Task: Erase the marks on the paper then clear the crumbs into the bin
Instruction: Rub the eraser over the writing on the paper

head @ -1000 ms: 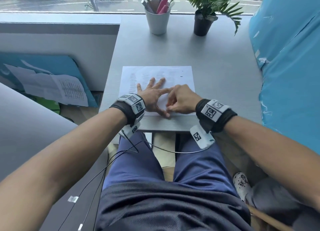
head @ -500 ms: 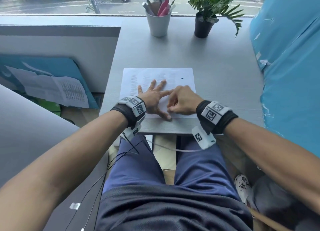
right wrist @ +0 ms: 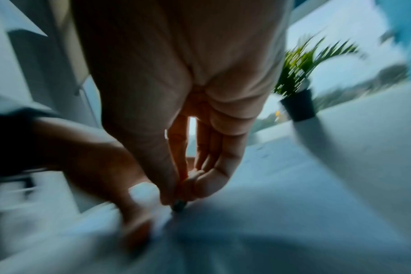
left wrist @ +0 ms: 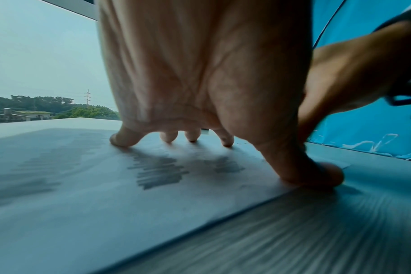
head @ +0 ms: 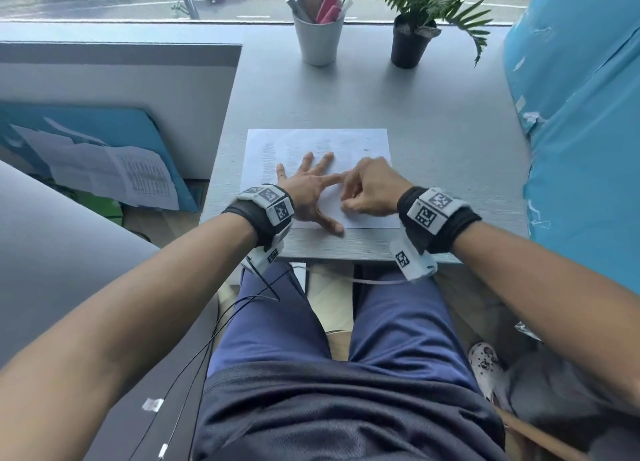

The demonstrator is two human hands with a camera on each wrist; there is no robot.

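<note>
A white paper (head: 346,142) lies on the grey desk (head: 433,114), with grey pencil marks (head: 268,162) down its left side. The same marks (left wrist: 157,172) show under my palm in the left wrist view. My left hand (head: 311,187) lies flat with its fingers spread and presses the paper down; its fingertips (left wrist: 123,140) touch the sheet. My right hand (head: 367,190) is beside it, on the sheet's near right part. Its thumb and fingers pinch a small eraser (right wrist: 178,204) with a dark tip, which touches the paper. The right wrist view is motion-blurred.
A white cup of pens (head: 318,38) and a potted plant (head: 408,41) stand at the desk's far edge by the window. A blue-wrapped bulk (head: 581,114) borders the desk on the right. Papers lean on the floor at the left (head: 114,173). No bin is in view.
My right hand has shifted slightly over the near right part of the paper with the eraser. The left hand stays spread flat in the same spot.
</note>
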